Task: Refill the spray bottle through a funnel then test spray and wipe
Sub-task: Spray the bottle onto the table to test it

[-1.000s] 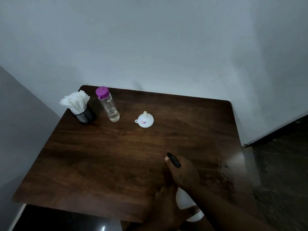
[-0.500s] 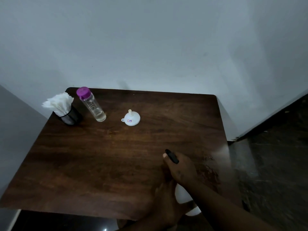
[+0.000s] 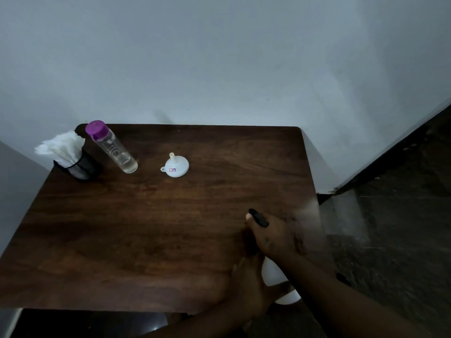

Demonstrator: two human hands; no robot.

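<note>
One spray bottle (image 3: 271,274), grasped in both grips: left hand (image 3: 252,289) on body, right hand (image 3: 275,237) on head. One funnel (image 3: 177,165), one clear bottle (image 3: 114,150).

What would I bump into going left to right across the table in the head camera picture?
Napkins in a black holder → clear bottle with purple cap → white funnel → white spray bottle, held at the near right.

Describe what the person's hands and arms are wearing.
Nothing visible: the left hand and right hand are ungloved, and both arms are bare with no sleeve in view. No ring, watch or bracelet can be made out in the dim light.
</note>
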